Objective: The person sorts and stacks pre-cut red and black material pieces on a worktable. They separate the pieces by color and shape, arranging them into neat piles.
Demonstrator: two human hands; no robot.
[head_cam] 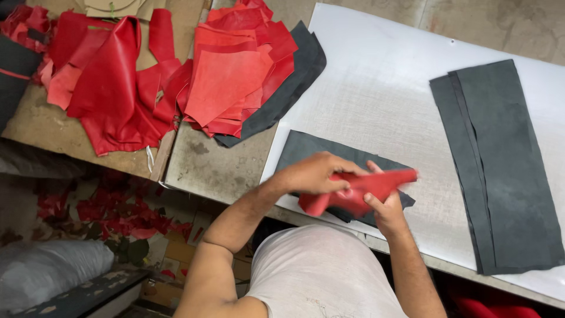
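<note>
Red leather piece (359,191), small and curled, sits at lower centre of the frame, held between both hands just above a dark grey sheet (306,150) on the white surface (376,88). Piece is partly folded on itself; right tip blurred, so its exact outline cannot be read.

Handling judgement: leather this limp wants support along both ends, so spread it flat before judging grain or edge. Keep it over the grey sheet so it does not drag on the bare surface. A light pinch should do, since hard creasing may mark the face.

Left hand (315,174): fingers curled together over the top of the red piece, pressing it from above; closed on it. Right hand (385,206): comes from below, thumb and fingers pinched on the piece's lower edge; closed on it as well.

Surroundings: two long dark grey strips (500,171), overlapping, lie well apart at right of the frame. Stack of red leather cut-offs (235,76) over another dark grey piece (300,70) at upper centre. Larger red hides (112,88) heaped at upper left on a brown board (41,126). Red scraps (112,212) litter the floor at lower left.
</note>
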